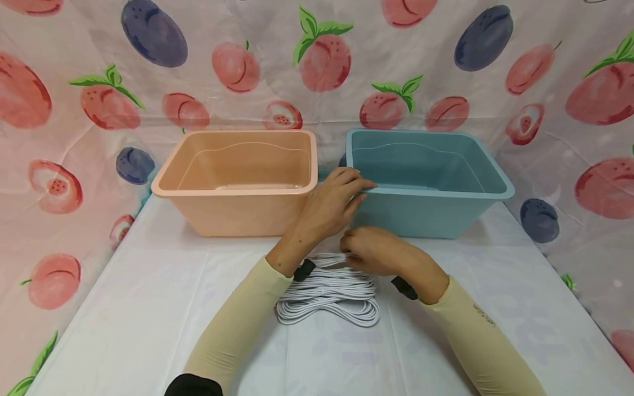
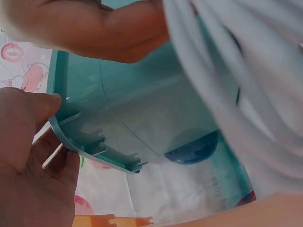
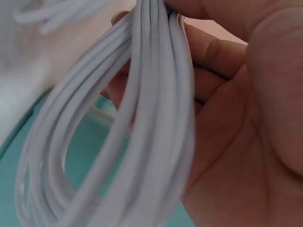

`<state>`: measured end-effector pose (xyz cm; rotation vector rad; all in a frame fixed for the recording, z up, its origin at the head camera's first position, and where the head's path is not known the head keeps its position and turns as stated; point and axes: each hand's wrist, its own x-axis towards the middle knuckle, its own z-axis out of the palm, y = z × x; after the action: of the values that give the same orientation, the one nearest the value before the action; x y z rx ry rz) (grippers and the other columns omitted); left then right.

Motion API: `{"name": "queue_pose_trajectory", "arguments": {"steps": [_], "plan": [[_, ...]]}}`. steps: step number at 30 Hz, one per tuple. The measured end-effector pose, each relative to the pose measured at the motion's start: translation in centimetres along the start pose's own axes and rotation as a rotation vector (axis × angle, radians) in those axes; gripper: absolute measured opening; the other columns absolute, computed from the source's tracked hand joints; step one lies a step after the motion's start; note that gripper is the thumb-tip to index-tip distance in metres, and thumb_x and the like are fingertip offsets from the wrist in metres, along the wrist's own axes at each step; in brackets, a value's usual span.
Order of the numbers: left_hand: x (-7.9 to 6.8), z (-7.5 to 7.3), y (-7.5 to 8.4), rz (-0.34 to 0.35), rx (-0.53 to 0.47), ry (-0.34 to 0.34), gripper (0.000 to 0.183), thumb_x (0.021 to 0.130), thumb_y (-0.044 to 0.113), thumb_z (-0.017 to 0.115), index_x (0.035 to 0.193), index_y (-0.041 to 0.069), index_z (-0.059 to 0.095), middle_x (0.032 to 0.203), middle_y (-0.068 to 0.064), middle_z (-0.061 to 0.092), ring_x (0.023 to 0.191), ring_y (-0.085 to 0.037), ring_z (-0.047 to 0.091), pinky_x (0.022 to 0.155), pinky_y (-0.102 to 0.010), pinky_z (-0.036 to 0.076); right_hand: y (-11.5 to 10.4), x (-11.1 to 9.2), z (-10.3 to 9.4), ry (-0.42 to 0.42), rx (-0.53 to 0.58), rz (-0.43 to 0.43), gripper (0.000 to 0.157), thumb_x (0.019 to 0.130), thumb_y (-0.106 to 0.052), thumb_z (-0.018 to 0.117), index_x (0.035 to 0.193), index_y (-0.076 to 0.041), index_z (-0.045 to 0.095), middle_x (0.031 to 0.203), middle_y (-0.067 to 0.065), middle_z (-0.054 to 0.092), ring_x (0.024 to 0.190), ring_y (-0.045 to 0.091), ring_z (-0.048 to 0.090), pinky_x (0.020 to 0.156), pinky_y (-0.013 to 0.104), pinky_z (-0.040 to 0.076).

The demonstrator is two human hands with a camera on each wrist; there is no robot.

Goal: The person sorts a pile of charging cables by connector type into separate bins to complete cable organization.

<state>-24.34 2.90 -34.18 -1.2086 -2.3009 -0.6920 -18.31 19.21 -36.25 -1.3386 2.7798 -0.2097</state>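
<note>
My left hand [image 1: 334, 203] grips the front left corner of the blue-green bin [image 1: 411, 212]. In the left wrist view the thumb lies on one side of the bin's rim [image 2: 56, 120] and the fingers curl under the other. Just in front of that bin, my right hand [image 1: 373, 250] holds a looped bundle of white cable [image 3: 156, 109], pinched between thumb and fingers in the right wrist view. More coiled white cable [image 1: 327, 313] lies on the table below both hands. Fingertips of the right hand are partly hidden behind the loops.
An orange bin [image 1: 242, 214] stands left of the blue-green one, with a narrow gap between them. A white cloth covers the table [image 1: 138, 308]. Behind and on both sides hangs a fruit-print curtain [image 1: 277, 27].
</note>
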Motion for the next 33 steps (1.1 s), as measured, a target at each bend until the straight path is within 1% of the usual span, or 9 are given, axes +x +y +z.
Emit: {"name": "queue_pose_trajectory", "arguments": {"steps": [5, 11, 16, 18, 25, 33], "plan": [[0.0, 0.0, 0.0, -0.004, 0.003, -0.005, 0.027, 0.110, 0.016, 0.059, 0.132, 0.017, 0.074, 0.130, -0.003, 0.067, 0.132, -0.022, 0.054, 0.118, -0.033, 0.041, 0.2, -0.4, -0.5, 0.022, -0.015, 0.011, 0.030, 0.087, -0.002, 0.076, 0.072, -0.017, 0.055, 0.070, -0.007, 0.045, 0.063, 0.009, 0.040, 0.060, 0.026, 0.034], [0.0, 0.1, -0.1, 0.000, 0.014, -0.007, 0.027, 0.110, 0.016, 0.059, 0.132, 0.017, 0.074, 0.130, -0.003, 0.067, 0.131, -0.022, 0.054, 0.118, -0.033, 0.040, 0.3, -0.7, -1.0, 0.042, -0.025, 0.053, 0.031, 0.083, -0.002, 0.077, 0.070, -0.018, 0.054, 0.070, -0.008, 0.043, 0.064, 0.009, 0.039, 0.061, 0.027, 0.034], [0.0, 0.0, -0.1, 0.002, 0.010, -0.001, 0.027, 0.110, 0.017, 0.059, 0.132, 0.017, 0.074, 0.129, -0.003, 0.067, 0.131, -0.022, 0.054, 0.118, -0.033, 0.041, 0.7, -1.1, -1.3, 0.055, -0.028, 0.072, 0.032, 0.083, -0.001, 0.077, 0.069, -0.018, 0.052, 0.070, -0.007, 0.040, 0.064, 0.010, 0.038, 0.062, 0.027, 0.032], [0.0, 0.1, -0.1, 0.003, 0.009, 0.000, 0.027, 0.110, 0.017, 0.059, 0.132, 0.016, 0.074, 0.129, -0.003, 0.067, 0.131, -0.022, 0.054, 0.117, -0.032, 0.041, 0.8, -1.3, -1.5, 0.061, -0.027, 0.077, 0.031, 0.083, -0.001, 0.076, 0.071, -0.018, 0.053, 0.071, -0.007, 0.041, 0.065, 0.010, 0.038, 0.062, 0.027, 0.033], [0.0, 0.0, 0.0, 0.002, 0.012, 0.001, 0.026, 0.109, 0.017, 0.061, 0.132, 0.016, 0.074, 0.129, -0.004, 0.067, 0.131, -0.023, 0.054, 0.117, -0.033, 0.042, 1.0, -1.8, -2.3, 0.084, -0.039, 0.092, 0.018, 0.083, -0.004, 0.081, 0.083, -0.014, 0.066, 0.079, -0.006, 0.055, 0.069, 0.010, 0.049, 0.065, 0.030, 0.044], [0.0, 0.0, 0.0, 0.004, 0.011, 0.003, 0.026, 0.109, 0.016, 0.060, 0.131, 0.016, 0.074, 0.129, -0.003, 0.067, 0.131, -0.023, 0.055, 0.117, -0.032, 0.042, 0.8, -2.6, -3.4, 0.106, -0.083, 0.108, 0.017, 0.083, -0.008, 0.087, 0.091, -0.012, 0.072, 0.089, -0.001, 0.064, 0.077, 0.015, 0.059, 0.072, 0.035, 0.054]]}}
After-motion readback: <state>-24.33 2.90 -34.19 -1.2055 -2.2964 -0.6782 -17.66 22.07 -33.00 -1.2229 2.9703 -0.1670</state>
